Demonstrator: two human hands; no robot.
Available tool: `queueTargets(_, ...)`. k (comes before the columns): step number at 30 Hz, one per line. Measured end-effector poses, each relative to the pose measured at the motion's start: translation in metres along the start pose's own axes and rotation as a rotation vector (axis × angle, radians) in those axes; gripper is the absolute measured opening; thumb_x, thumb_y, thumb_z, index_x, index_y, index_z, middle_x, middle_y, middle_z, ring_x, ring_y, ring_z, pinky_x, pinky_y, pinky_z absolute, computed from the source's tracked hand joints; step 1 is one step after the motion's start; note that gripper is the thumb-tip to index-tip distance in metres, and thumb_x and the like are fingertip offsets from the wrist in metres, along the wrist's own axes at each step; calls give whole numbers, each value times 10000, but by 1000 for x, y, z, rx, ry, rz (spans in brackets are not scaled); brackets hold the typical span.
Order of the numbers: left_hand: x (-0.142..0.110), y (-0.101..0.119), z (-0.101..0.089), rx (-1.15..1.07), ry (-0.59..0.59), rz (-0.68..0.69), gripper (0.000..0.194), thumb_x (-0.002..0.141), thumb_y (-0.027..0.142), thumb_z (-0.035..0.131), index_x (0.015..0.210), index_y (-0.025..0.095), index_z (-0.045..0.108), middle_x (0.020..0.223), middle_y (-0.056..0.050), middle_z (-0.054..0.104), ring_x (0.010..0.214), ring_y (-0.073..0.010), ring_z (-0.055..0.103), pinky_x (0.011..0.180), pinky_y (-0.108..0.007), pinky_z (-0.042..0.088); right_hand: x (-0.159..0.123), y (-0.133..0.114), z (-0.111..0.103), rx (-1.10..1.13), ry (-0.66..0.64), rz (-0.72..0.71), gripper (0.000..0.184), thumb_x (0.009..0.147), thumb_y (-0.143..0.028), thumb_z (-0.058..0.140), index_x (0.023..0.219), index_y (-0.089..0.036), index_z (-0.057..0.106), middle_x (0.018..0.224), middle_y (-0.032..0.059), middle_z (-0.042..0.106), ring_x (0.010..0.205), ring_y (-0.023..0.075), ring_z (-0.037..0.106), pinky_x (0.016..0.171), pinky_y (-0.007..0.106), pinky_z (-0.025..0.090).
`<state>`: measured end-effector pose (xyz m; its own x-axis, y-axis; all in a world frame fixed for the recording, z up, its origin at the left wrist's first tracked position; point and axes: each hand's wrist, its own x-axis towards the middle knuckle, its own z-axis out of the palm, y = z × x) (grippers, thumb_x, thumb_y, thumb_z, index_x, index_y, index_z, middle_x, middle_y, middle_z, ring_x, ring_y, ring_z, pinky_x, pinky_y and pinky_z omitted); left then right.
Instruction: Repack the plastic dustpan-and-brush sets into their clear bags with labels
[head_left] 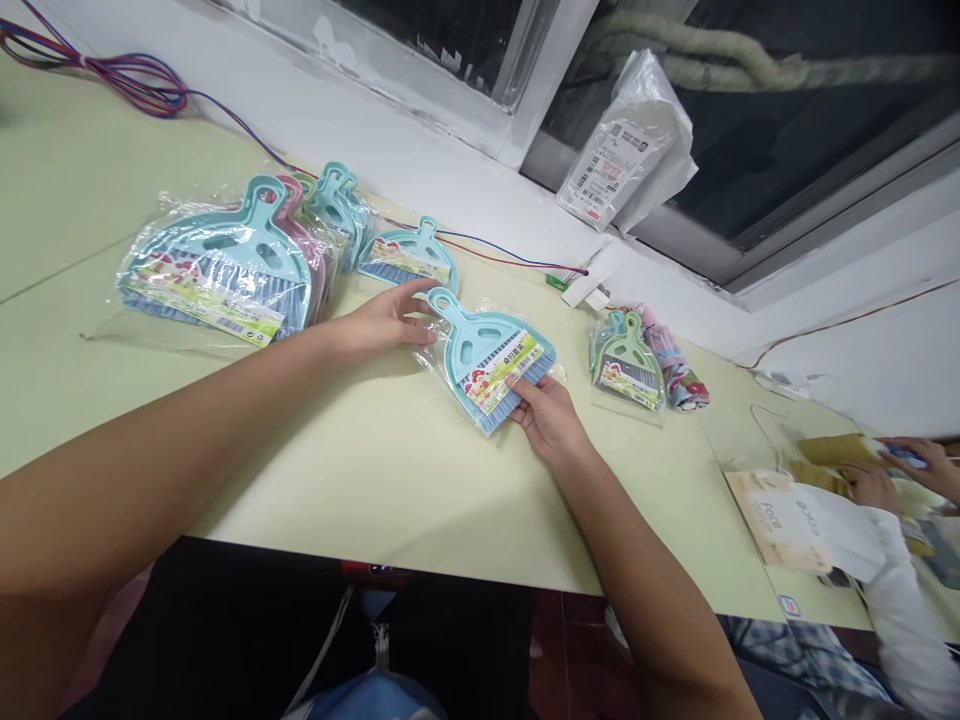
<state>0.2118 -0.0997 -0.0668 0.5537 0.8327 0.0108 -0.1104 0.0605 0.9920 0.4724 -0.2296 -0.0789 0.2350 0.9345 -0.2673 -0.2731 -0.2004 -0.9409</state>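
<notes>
A light-blue dustpan and brush set (480,345) in a clear plastic bag is tilted above the pale table. My right hand (551,420) grips its bristle end, thumb on the printed label. Close to the set's handle is my left hand (394,322), thumb and fingers apart; whether it touches the plastic is hard to tell. Another blue dustpan set (409,255) lies just behind that hand. To the left stands a row of bagged dustpan sets (225,250), blue in front with pink and green behind, and more blue sets (337,210) beside it.
At right lie a bagged green dustpan set (630,370) and a rolled patterned cloth (675,360). A plastic-wrapped package (626,150) leans at the window. Red and blue wires (142,85) run along the wall. Far right, a co-worker's hands (874,487) handle a yellowish item near a carton (776,520).
</notes>
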Motion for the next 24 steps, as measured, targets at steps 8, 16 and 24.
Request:
queueTargets(8,10,-7,-12,12,147,10,755,670,118,842,1381,271,642,1253,-102,648,898,-185,683,875,-425,581,0,-2,-2,-12,10,18,338,763,-245,901,1040,-179,720,1022,81,817,855,233,792,781,387,702)
queueTargets(16,19,-2,-29,113,490,22,446,727,110,718,1160,209,680,1302,-92,663,758,-136,647,820,-375,572,10,-20,-22,24,98,-40,322,759,-196,884,1033,-171,717,1000,78,817,845,228,794,799,389,701)
queueTargets(24,7,2,-32,839,504,191,460,789,114,623,1238,196,687,1256,-96,676,1026,-263,651,1022,-460,496,32,-36,-57,108,277,-182,252,794,-133,826,1003,-199,702,954,26,811,873,184,791,787,304,693)
